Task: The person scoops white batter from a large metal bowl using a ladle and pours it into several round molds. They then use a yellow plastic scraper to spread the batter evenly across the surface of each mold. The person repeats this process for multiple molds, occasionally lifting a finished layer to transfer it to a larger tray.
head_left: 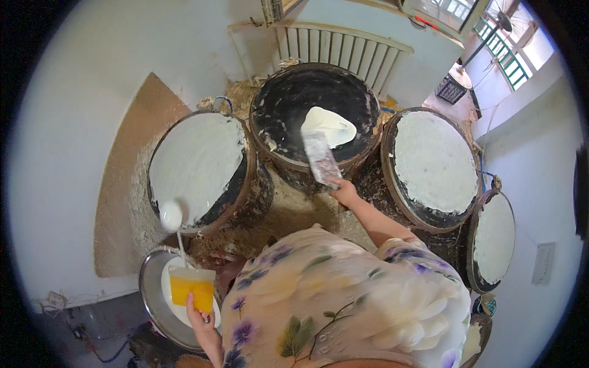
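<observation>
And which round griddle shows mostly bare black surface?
The middle griddle, nearest the radiator: it holds only a white patch; the left griddle and two right griddles are mostly white.

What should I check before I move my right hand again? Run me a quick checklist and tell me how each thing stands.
1. Scraper in hand: ok. The right hand grips the near end of the flat scraper.
2. Scraper lined up with the batter: ok. Its far end is at the near side of the white batter.
3. Batter spread out: not ok. It sits in one patch, with much of the middle griddle dark around it.
4. Yellow tool held: ok, in the left hand.
5. Ladle secure: cannot tell. Its handle passes behind the yellow tool.
</observation>
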The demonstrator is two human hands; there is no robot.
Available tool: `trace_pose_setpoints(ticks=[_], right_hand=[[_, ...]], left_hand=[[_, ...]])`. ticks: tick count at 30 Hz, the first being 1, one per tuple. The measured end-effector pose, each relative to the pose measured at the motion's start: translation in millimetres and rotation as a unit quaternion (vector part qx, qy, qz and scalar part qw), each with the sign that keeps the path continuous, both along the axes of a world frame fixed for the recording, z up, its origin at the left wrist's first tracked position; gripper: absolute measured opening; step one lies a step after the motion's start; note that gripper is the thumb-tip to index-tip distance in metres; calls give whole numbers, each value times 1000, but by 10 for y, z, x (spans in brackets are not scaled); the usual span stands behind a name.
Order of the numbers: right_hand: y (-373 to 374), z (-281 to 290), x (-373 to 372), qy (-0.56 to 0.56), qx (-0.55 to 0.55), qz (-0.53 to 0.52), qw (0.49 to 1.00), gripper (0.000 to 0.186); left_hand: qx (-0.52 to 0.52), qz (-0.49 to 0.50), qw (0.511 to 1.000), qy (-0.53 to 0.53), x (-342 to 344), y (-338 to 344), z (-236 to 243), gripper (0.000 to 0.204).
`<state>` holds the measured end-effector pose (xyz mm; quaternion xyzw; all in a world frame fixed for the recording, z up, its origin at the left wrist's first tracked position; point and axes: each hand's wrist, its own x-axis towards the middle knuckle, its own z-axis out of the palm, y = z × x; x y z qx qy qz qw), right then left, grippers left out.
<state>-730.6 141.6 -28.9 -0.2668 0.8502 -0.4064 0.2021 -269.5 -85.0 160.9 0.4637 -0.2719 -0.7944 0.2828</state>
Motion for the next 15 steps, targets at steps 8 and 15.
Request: trace_pose_setpoints(ticks=[8,15], right_hand=[[241,310,-426,193,266,-4,944,46],[15,-186,-295,-130,-40,-214,967,47]], left_hand=[[45,191,965,-171,1422,352,-495,23],[41,266,943,-193,1655,650,-758,25]])
